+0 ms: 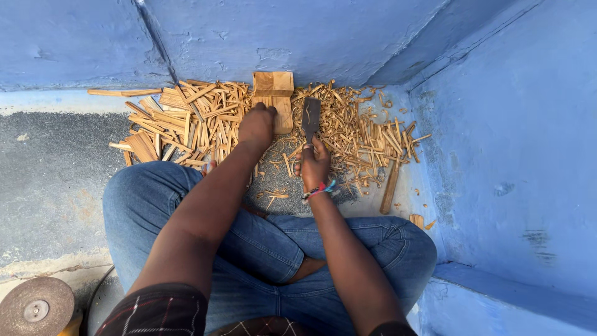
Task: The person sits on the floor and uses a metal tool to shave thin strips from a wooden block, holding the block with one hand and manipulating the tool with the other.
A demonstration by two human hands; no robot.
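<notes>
Carving wood in a blue corner.

The left hand (257, 124) is closed on a wooden block (274, 93) standing against the far wall (261, 37); the right hand (314, 165) grips a dark flat blade (310, 118) just right of the block. Wood chips (186, 127) crowd both sides. The right wall (510, 155) closes in near; bare floor (50, 180) opens left, with a round disc (34, 307) at the near-left edge.

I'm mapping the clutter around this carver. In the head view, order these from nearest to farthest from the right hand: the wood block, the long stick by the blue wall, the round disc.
1. Wood block: just ahead of the right hand, under the left hand.
2. Long stick: off to the right, near the blue wall.
3. Round disc: far lower left corner.
</notes>
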